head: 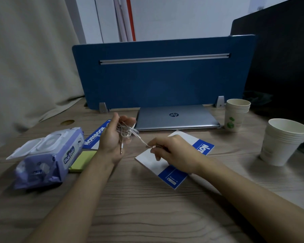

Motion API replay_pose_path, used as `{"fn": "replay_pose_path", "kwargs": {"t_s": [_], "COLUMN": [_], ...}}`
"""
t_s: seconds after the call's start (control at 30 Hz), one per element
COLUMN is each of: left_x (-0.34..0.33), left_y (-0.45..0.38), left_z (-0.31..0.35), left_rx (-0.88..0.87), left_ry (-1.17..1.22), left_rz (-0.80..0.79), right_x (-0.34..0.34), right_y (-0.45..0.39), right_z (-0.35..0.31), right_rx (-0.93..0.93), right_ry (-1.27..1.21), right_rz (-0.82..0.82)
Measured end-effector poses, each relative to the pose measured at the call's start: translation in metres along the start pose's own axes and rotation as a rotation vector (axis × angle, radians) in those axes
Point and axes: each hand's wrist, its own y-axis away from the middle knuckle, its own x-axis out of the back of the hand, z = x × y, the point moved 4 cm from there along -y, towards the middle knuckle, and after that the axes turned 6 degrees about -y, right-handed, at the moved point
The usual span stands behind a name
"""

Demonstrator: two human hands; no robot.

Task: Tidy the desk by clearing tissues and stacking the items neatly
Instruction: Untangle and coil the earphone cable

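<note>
Centrally, above the wooden desk, both hands work one white cable. The left hand is raised palm-up, its fingers curled around a loose coil of the cable; the metal plug end hangs down over the heel of the palm. From the coil one strand runs to the right hand, whose thumb and fingertips are pinched together on it, above a blue-and-white notebook lying askew on the desk.

A second notebook lies partly hidden behind the left hand. Just beside it sits a green sticky-note pad, touching a purple pack of wet wipes with its lid flipped open. A closed silver laptop rests against the blue divider panel. Two stacks of paper cups stand at right: a far stack and a near stack, well apart.
</note>
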Motion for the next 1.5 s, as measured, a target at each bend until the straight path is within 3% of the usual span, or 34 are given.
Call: {"fn": "replay_pose_path", "kwargs": {"t_s": [0.13, 0.37, 0.43, 0.53, 0.63, 0.73, 0.87, 1.0, 1.27, 1.5], "left_x": [-0.003, 0.023, 0.029, 0.021, 0.0, -0.019, -0.034, -0.035, -0.029, -0.029], "left_y": [-0.002, -0.013, -0.013, -0.008, 0.002, 0.013, 0.024, 0.026, 0.029, 0.025], "left_z": [-0.001, 0.006, 0.012, 0.012, -0.001, -0.011, -0.022, -0.029, -0.025, -0.036], "left_rx": [0.113, 0.065, -0.017, -0.199, -0.288, -0.268, -0.134, -0.007, 0.011, 0.023], "left_ry": [0.384, 0.295, 0.062, -0.542, -1.125, -1.35, -1.373, -1.424, -1.007, -0.729], "left_rz": [-0.021, 0.131, 0.199, 0.198, -0.014, -0.246, -0.486, -0.57, -0.436, -0.156], "right_x": [-0.007, -0.013, -0.012, -0.006, 0.005, 0.021, 0.034, 0.038, 0.041, 0.028], "right_y": [0.002, 0.005, 0.005, 0.004, 0.003, 0.002, 0.001, 0.002, 0.002, 0.002], "right_z": [-0.003, -0.003, -0.001, 0.001, 0.001, 0.001, 0.004, 0.007, 0.013, 0.011], "right_rx": [-0.029, -0.089, -0.092, -0.073, -0.008, 0.036, 0.03, -0.008, -0.07, -0.117], "right_ry": [0.087, 0.174, 0.177, 0.173, 0.125, 0.014, -0.079, -0.298, -0.647, -0.426], "right_rz": [-0.099, -0.298, -0.278, -0.231, -0.119, 0.084, 0.281, 0.316, 0.391, 0.425]}}
